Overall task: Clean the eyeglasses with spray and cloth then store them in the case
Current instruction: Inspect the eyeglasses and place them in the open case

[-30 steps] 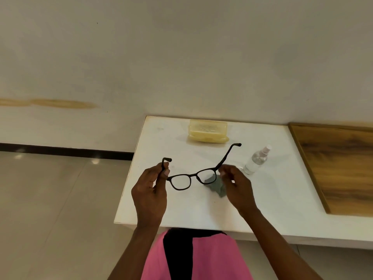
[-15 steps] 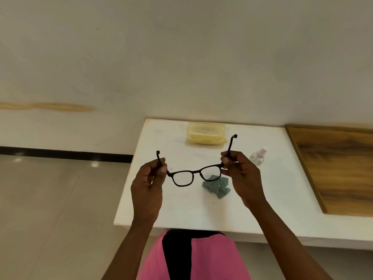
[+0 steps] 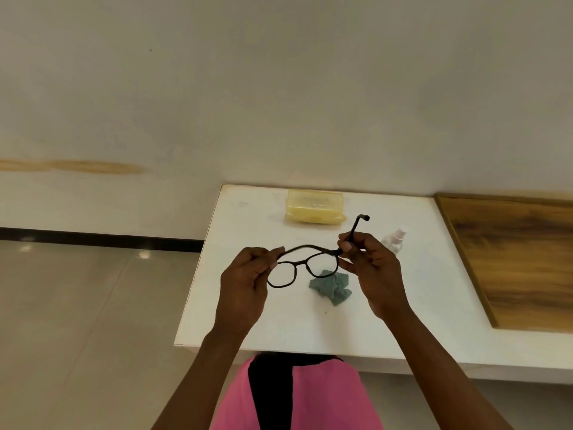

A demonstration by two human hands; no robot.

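1. Nearest the camera, pink clothing with a black stripe (image 3: 279,395) shows below the front edge of the white tabletop (image 3: 279,324), and both bare forearms reach up from here over it.
2. The left hand (image 3: 248,283) has its grip closed on the left end of the black eyeglasses (image 3: 297,268); the left temple arm lies folded in behind the lenses, running toward the right hinge.
3. The right hand (image 3: 369,268) pinches the right temple arm just by its hinge, thumb and fingertips closed on it; that arm stands open, sticking up and away, with its hooked tip above the hand.
4. The eyeglasses are held in the air above the tabletop, lenses facing the person, tilted down to the left.
5. A crumpled grey-green cloth (image 3: 333,290) lies on the tabletop beneath the right lens.
6. A clear spray bottle (image 3: 395,238) lies beyond the right hand, partly hidden by it.
7. Farther back, a closed translucent yellow case (image 3: 314,206) sits near the wall.
8. A wooden board (image 3: 521,256) covers the right side.
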